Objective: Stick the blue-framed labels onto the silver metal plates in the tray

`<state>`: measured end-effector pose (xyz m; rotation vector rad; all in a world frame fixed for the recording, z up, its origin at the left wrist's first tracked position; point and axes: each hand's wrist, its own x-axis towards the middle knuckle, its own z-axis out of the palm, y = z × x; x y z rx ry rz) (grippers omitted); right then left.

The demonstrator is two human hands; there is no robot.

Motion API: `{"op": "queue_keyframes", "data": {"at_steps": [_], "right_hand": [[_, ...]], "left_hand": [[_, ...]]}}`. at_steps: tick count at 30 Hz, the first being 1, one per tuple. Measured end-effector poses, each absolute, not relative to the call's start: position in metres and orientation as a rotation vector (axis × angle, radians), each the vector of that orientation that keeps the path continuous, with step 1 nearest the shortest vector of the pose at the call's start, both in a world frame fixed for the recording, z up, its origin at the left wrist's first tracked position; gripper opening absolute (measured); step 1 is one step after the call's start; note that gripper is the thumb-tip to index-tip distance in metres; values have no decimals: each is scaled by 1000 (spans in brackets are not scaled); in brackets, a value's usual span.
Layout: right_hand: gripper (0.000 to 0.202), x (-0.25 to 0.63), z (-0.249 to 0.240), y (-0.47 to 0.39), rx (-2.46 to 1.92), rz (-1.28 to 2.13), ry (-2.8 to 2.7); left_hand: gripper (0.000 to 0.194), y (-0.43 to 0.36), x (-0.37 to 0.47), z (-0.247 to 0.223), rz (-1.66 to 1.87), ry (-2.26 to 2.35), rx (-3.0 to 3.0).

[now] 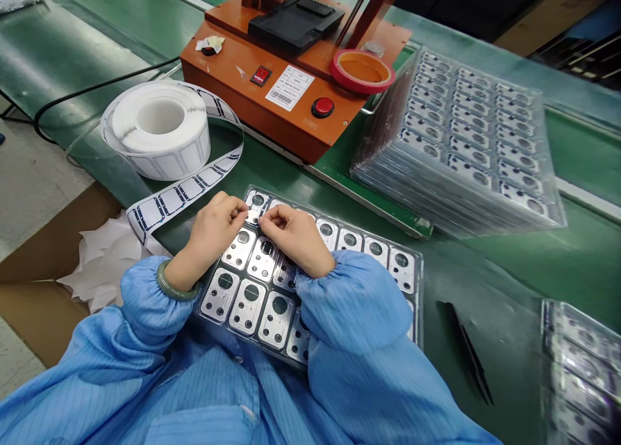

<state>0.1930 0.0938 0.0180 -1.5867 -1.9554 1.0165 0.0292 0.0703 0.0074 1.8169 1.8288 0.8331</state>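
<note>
A clear tray (pixel 420 264) of silver plates, each with a large dark circle and small holes, lies in front of me. At its far left corner, my left hand (pixel 218 222) is closed in a pinch over the edge of a silver plate (pixel 255 202). My right hand (pixel 295 235) pinches at the same plate's right side, fingertips close to the left ones. Whatever lies between the fingertips is too small to tell. Left of the tray, a strip of dark-framed white labels (pixel 169 200) curls from a white roll (pixel 194 144).
An orange machine (pixel 233 70) with a red button stands behind, with a pink tape ring (pixel 362 70) on it. Stacked trays (pixel 466 134) rise at the back right. Black tweezers (pixel 466 351) and another tray (pixel 582 367) lie right. A cardboard box (pixel 33 309) holds white paper.
</note>
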Motion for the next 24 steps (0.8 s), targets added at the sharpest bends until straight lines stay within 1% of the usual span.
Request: {"op": "queue_keyframes", "data": {"at_steps": [10, 16, 24], "right_hand": [[12, 196, 19, 96, -1575, 1072, -1987], [15, 196, 22, 98, -1582, 1209, -1903], [12, 193, 22, 95, -1623, 1082, -1975]], "left_hand": [[9, 70, 31, 10, 803, 1824, 1810], [10, 69, 30, 10, 790, 1827, 1814], [9, 70, 31, 9, 803, 1823, 1824]]}}
